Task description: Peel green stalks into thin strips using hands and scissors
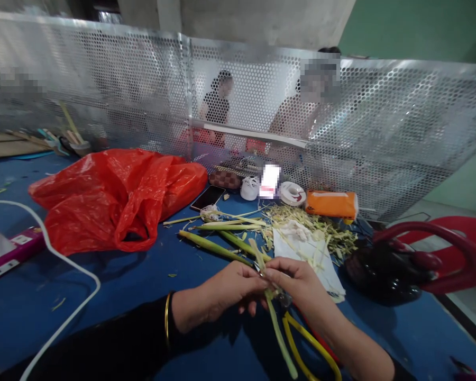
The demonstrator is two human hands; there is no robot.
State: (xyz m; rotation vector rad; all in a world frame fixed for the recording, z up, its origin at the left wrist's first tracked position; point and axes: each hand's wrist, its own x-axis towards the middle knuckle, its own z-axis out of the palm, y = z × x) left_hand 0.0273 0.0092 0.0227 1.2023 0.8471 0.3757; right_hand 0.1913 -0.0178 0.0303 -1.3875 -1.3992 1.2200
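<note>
My left hand (222,293) and my right hand (297,283) meet above the blue table (122,296), both pinched on one green plant stalk (277,330) that runs down toward me. The left wrist wears a gold bangle. More green stalks (218,246) lie on the table just beyond my hands. A heap of pale stalk peelings (301,222) covers a white sheet (321,264) behind my right hand. Yellow-handled pliers (305,349) lie under my right forearm.
A crumpled red plastic bag (115,196) lies at the left. A phone (207,197), a tape roll (292,193) and an orange packet (331,203) sit by the perforated metal screen (381,143). A white cable (63,264) crosses the left. A black handbag (384,270) stands right. People sit behind the screen.
</note>
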